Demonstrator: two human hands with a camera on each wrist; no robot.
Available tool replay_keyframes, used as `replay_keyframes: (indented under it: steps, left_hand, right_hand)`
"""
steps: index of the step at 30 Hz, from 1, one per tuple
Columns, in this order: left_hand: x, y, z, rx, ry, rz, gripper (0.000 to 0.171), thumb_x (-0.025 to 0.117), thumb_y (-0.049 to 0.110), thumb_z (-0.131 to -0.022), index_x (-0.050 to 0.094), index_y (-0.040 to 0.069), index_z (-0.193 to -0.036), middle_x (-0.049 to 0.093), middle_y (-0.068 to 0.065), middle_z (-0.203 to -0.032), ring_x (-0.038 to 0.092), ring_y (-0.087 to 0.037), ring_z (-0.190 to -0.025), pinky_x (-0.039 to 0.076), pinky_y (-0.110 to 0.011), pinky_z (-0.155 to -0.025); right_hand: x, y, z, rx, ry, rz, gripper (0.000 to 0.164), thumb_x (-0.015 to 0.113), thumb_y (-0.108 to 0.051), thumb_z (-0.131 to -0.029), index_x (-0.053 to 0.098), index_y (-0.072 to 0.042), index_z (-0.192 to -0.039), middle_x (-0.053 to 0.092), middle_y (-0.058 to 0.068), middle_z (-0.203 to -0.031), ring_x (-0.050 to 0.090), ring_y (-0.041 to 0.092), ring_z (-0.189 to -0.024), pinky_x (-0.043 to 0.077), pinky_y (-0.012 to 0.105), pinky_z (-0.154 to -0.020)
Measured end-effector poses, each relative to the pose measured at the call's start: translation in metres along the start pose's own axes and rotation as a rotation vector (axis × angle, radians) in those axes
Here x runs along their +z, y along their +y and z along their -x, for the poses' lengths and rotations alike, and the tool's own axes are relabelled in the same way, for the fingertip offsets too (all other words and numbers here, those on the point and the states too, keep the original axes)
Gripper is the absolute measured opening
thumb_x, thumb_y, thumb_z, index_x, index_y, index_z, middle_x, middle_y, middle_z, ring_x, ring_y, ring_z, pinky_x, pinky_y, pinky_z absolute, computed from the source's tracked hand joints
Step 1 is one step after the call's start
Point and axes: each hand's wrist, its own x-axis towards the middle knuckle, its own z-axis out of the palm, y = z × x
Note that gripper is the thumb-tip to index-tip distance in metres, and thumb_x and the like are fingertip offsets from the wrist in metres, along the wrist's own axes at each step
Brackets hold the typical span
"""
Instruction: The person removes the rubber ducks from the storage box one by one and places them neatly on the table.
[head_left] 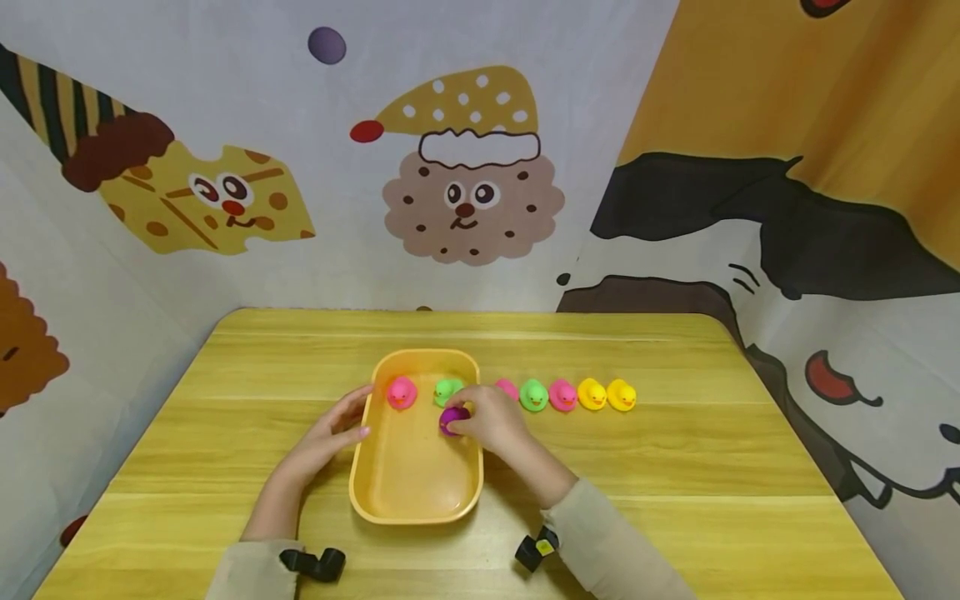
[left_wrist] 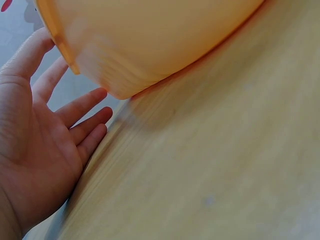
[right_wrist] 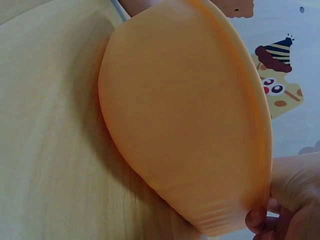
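Observation:
An orange plastic tub (head_left: pixel 417 510) stands on the table, its inside facing up. My left hand (head_left: pixel 324 440) holds the tub's left side, thumb over the rim and the other fingers spread along the outer wall. Between thumb and fingers, my right hand (head_left: pixel 491 421) pinches a purple rubber duck (head_left: pixel 452 422) inside the tub, near its right wall. At the tub's far end sit a pink rubber duck (head_left: pixel 402 392) on the left and a green rubber duck (head_left: pixel 447 391) on the right, partly covered by my right hand. The purple duck is hidden in both wrist views.
Right of the tub, several rubber ducks stand in a row: a pink duck (head_left: pixel 507 388) partly behind my right hand, a green duck (head_left: pixel 534 396), another pink duck (head_left: pixel 563 396) and two yellow ones (head_left: pixel 622 396). The wooden table (head_left: pixel 675 483) meets a cartoon-printed cloth (head_left: pixel 322 275) behind.

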Motion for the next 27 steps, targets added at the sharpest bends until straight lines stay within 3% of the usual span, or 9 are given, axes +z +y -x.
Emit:
replay_keyframes:
  steps: [7,12,18,27]
  left_hand:
    - [0.000,0.000,0.000,0.007,0.000,0.004,0.061,0.058,0.008,-0.094,0.031,0.010,-0.150,0.033,-0.020,-0.149,0.031,-0.039,-0.131,0.027,-0.056,-0.100]
    - [0.001,0.001,0.000,0.010,0.001,0.008,0.062,0.058,0.007,-0.094,0.031,0.010,-0.150,0.033,-0.021,-0.149,0.031,-0.039,-0.131,0.028,-0.056,-0.100]
    - [0.000,0.000,0.000,0.009,0.002,0.000,0.061,0.058,0.008,-0.095,0.031,0.010,-0.150,0.033,-0.020,-0.149,0.032,-0.039,-0.131,0.028,-0.055,-0.100]
    - [-0.001,-0.001,0.000,0.007,0.002,-0.009,0.061,0.058,0.009,-0.095,0.031,0.012,-0.150,0.032,-0.019,-0.149,0.031,-0.040,-0.132,0.026,-0.057,-0.100]
  right_hand:
    - [-0.005,0.002,0.004,-0.013,0.046,-0.053,0.026,0.082,-0.020,-0.075,0.075,-0.017,-0.100,0.070,-0.001,-0.103,0.063,0.018,-0.098,0.049,0.032,-0.077]
    - [-0.010,0.003,0.006,-0.076,0.089,-0.113,0.024,0.082,-0.018,-0.075,0.076,-0.017,-0.098,0.070,-0.002,-0.098,0.064,0.017,-0.092,0.048,0.028,-0.074]
    - [-0.020,-0.001,0.011,-0.123,0.124,-0.213,0.024,0.081,-0.014,-0.075,0.076,-0.015,-0.098,0.068,-0.004,-0.095,0.059,0.023,-0.072,0.045,0.026,-0.059]
    - [-0.030,-0.001,0.016,-0.167,0.131,-0.373,0.029,0.078,-0.003,-0.074,0.075,-0.014,-0.101,0.064,-0.009,-0.090,0.046,0.010,-0.060,0.038,0.023,-0.052]
